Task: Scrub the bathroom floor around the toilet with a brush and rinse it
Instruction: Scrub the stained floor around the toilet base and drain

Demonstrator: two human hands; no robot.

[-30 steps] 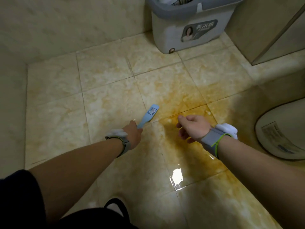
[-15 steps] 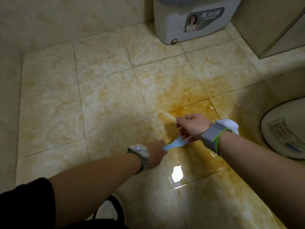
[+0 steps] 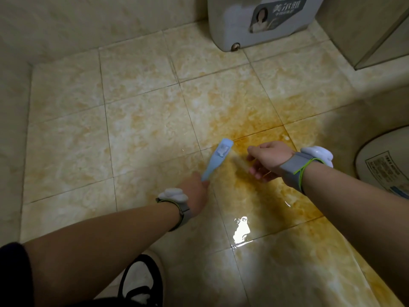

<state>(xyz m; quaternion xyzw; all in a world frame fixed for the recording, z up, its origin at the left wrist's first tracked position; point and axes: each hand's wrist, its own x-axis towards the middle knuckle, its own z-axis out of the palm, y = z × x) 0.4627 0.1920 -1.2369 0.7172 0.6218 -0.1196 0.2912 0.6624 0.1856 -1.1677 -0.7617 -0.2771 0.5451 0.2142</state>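
Note:
My left hand [image 3: 194, 191] grips the handle of a light blue brush [image 3: 218, 158], whose head points away from me and rests on the wet beige floor tiles [image 3: 143, 129]. A yellow-brown stain [image 3: 247, 129] spreads across the tiles under and beyond the brush head. My right hand [image 3: 267, 159] hovers just right of the brush with fingers loosely curled and apart, holding nothing. The white toilet [image 3: 385, 160] shows at the right edge.
A grey-white mop bucket [image 3: 254, 23] stands against the far wall. A cabinet corner [image 3: 365, 29] is at the top right. Walls close the left side. My black-and-white shoe [image 3: 141, 282] is at the bottom. A puddle glints [image 3: 242, 231] near my right arm.
The brush swung down and right toward my right hand, then back up and left, so its head now points away from me again. My right hand barely moved.

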